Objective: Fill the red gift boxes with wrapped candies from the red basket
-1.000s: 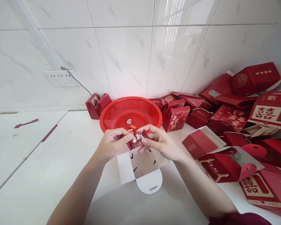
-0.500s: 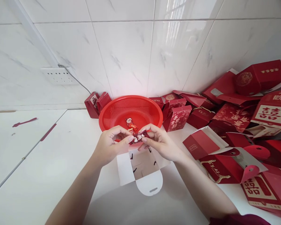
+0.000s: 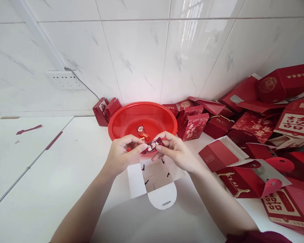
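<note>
A dark red wrapped candy [image 3: 154,145] with white lettering is pinched between my two hands, over the near rim of a red perforated basket [image 3: 121,116]. My left hand [image 3: 123,153] has its thumb and fingers closed at the candy's left end. At its right end, my right hand [image 3: 176,150] grips with thumb and forefinger. Two or three wrapped candies [image 3: 145,135] lie in the basket, partly hidden by the hands. Just below the hands stands an open box [image 3: 158,175], white inside, its rounded flap [image 3: 163,197] folded toward me.
Many red gift boxes [image 3: 218,125] are piled along the right side. Two small red boxes [image 3: 100,111] stand left of the basket against the tiled wall [image 3: 136,57]. A wall socket [image 3: 66,80] with a cable and a red scrap [image 3: 29,129] are at left.
The candy has turned slightly and moved a little to the right, its lettering facing up more fully. Both hands keep their hold. The whole view has shifted slightly.
</note>
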Motion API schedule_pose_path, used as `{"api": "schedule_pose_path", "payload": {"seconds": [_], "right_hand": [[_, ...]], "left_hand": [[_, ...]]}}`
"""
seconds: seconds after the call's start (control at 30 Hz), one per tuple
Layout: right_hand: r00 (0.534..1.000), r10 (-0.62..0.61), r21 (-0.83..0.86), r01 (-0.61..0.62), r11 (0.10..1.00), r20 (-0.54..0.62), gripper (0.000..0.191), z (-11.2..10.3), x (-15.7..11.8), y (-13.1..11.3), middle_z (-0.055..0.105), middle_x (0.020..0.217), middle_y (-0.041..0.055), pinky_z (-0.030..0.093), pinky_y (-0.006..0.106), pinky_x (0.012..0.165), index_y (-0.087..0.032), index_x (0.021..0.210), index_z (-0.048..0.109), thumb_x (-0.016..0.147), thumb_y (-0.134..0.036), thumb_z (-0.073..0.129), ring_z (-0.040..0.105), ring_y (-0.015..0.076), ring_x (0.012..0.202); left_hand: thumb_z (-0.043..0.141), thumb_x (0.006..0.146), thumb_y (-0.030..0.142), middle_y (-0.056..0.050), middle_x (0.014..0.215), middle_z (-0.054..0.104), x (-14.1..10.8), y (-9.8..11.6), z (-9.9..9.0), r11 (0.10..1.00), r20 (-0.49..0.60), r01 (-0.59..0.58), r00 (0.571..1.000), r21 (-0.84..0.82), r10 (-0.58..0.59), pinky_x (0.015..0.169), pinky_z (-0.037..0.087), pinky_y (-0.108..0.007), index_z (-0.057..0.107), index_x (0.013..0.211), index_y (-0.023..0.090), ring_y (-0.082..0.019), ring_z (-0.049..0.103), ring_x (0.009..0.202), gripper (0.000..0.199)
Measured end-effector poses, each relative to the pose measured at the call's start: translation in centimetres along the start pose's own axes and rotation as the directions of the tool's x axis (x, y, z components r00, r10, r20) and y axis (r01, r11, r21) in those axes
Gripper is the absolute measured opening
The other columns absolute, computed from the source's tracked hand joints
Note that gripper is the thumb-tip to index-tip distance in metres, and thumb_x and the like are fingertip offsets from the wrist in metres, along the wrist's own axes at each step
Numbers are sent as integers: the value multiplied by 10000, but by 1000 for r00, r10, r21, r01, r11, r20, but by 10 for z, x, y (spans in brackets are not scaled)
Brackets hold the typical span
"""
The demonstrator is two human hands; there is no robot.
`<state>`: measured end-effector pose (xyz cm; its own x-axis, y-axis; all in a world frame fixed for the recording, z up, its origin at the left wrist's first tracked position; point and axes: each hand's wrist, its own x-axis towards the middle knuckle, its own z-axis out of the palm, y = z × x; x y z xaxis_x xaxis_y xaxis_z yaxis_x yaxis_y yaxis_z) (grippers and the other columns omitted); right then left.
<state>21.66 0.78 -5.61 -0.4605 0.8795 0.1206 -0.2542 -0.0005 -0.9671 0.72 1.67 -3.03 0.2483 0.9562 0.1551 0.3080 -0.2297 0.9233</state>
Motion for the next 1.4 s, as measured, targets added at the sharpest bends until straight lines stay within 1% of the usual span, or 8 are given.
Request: {"api": "schedule_pose_path", "payload": {"seconds": [0.13, 0.33, 0.53, 0.7, 0.87, 1.03, 1.2, 1.4], "right_hand": [[999, -2, 10, 2, 1000, -43, 168, 0, 0, -1, 727, 904, 8, 545, 239, 675, -204, 1001, 524, 928, -297, 644, 736, 125, 709], [1000, 25, 16, -25, 1000, 9, 178, 0, 0, 3, 730, 1020, 50, 572, 289, 712, -211, 1042, 521, 942, -318, 622, 734, 139, 737], [998, 15, 30, -17, 999, 57, 167, 2, -2, -2, 733, 978, 43, 579, 290, 717, -204, 1035, 523, 942, -303, 622, 733, 141, 740], [999, 7, 37, -8, 999, 32, 159, 3, -3, -9, 720, 875, 15, 575, 259, 648, -198, 1010, 531, 933, -296, 629, 717, 126, 661], [1000, 22, 54, -21, 998, -14, 175, 3, -3, -8, 662, 655, -38, 531, 214, 511, -202, 975, 519, 920, -312, 644, 625, 94, 502], [1000, 15, 62, -14, 998, -16, 173, 4, -3, -8, 664, 672, -32, 553, 220, 531, -201, 973, 526, 914, -305, 651, 633, 96, 532], [1000, 21, 23, -21, 1000, 0, 160, 4, -4, -8, 672, 693, -23, 563, 232, 558, -203, 976, 531, 921, -307, 640, 644, 100, 558], [1000, 4, 32, -5, 999, 26, 169, 6, -5, -5, 666, 697, -28, 559, 230, 557, -197, 983, 534, 916, -303, 648, 638, 98, 566]], "left_hand": [[704, 829, 315, -32, 805, 701, -2, 3, 1, 999, -9, -28, 1000, 28, 28, 669, 518, -273, 705, 839, 182, -154, 626, 735, 134], [659, 857, 248, -27, 792, 656, -6, 7, -2, 972, -26, -153, 987, 177, 160, 607, 496, -234, 673, 784, 175, -134, 594, 712, 104], [663, 877, 286, -27, 751, 634, -4, 7, -7, 993, 102, -99, 989, -69, 106, 628, 480, -251, 663, 774, 160, -134, 574, 699, 164], [680, 876, 321, -20, 745, 670, -2, 5, -6, 972, 160, 60, 987, -226, -24, 671, 507, -254, 678, 778, 160, -137, 622, 710, 189], [682, 872, 316, -34, 824, 700, 0, 5, -6, 969, 192, 94, 980, -230, -49, 738, 527, -269, 700, 857, 165, -153, 648, 782, 153], [667, 863, 302, -44, 855, 690, -2, 8, -10, 990, 156, 36, 988, -137, -14, 749, 508, -285, 691, 865, 165, -163, 619, 785, 139], [633, 849, 286, -33, 774, 642, -4, 9, -8, 1000, 98, 20, 995, -4, -20, 608, 461, -250, 651, 777, 164, -158, 568, 716, 142], [609, 829, 248, -10, 727, 579, -4, 7, -7, 998, 110, -1, 994, -59, 7, 598, 418, -244, 596, 741, 164, -139, 514, 683, 122]]}}
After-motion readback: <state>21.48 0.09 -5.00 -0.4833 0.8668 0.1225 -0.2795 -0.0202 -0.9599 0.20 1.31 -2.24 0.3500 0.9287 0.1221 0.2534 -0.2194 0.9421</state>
